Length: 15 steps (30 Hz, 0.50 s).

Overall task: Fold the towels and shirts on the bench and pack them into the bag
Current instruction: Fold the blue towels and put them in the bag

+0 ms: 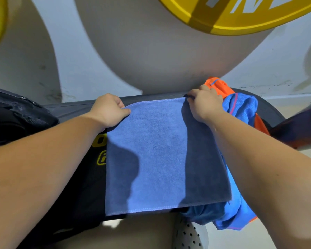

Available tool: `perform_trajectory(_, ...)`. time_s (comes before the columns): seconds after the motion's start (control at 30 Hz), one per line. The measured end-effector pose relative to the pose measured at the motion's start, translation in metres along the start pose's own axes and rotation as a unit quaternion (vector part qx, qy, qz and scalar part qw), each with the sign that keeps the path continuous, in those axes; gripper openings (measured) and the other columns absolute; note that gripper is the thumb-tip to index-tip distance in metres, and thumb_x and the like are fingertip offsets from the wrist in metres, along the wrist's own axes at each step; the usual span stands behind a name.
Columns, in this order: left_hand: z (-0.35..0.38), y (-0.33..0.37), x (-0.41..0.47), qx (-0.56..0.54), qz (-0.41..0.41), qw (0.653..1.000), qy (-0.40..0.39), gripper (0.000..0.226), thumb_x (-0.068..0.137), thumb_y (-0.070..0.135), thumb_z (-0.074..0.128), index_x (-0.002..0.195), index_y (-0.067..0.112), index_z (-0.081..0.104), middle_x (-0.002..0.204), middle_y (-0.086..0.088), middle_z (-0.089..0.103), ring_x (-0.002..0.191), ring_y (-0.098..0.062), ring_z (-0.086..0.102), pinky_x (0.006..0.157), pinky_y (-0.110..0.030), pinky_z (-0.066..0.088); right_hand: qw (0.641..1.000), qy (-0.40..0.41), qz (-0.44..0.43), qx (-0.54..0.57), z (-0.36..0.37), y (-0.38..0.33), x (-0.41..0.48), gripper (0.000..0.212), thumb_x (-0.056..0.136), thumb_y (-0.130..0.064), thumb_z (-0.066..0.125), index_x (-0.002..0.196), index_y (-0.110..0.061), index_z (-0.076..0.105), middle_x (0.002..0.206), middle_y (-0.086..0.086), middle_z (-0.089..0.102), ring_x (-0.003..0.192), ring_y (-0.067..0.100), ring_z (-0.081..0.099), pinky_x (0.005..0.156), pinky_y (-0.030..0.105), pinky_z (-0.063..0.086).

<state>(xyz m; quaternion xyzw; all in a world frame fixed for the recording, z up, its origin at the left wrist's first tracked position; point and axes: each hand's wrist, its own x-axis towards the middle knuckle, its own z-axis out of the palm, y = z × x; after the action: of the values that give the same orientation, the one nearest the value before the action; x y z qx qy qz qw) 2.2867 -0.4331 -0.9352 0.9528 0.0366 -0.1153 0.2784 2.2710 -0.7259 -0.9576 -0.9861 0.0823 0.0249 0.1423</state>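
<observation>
Blue towel [156, 150] flat on tabletop [75, 108]. Left hand [109, 109] pinches its far left corner; right hand [205, 103] grips far right corner.

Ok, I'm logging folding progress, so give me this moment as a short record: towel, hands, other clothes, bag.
towel: blue towel spread on the bench
hands: left hand pinches its far left corner; right hand grips its far right corner
under towel: black shirt with yellow print
right of towel: blue and orange shirt, unfolded
bag: black bag at the left
</observation>
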Motion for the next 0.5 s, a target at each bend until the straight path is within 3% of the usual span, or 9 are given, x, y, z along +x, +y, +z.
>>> perform_trajectory(0.2, 0.0050, -0.0085, -0.0051, -0.079, -0.034, 0.996, 0.038, 0.013, 0.083, 0.027, 0.076, 0.079, 0.016, 0.070, 0.076, -0.002, 0.069, 0.067, -0.017, 0.059, 0.057, -0.024, 0.043, 1.000, -0.008, 0.023, -0.017, -0.0050, 0.0000, 0.0050, 0.027, 0.091, -0.038, 0.061, 0.117, -0.031, 0.065, 0.123, 0.006, 0.050, 0.120, 0.037, 0.041, 0.098, 0.045, 0.035)
perform_trajectory(0.5, -0.0008, -0.0044, -0.0096, -0.050, -0.005, 0.997, 0.058, 0.008, 0.084, 0.024, 0.075, 0.083, 0.018, 0.071, 0.077, -0.008, 0.071, 0.070, -0.024, 0.065, 0.062, -0.026, 0.046, 0.997, 0.005, -0.042, -0.068, -0.0004, -0.0009, 0.0019, 0.021, 0.095, -0.032, 0.053, 0.107, -0.019, 0.065, 0.114, 0.005, 0.053, 0.114, 0.034, 0.043, 0.086, 0.042, 0.032)
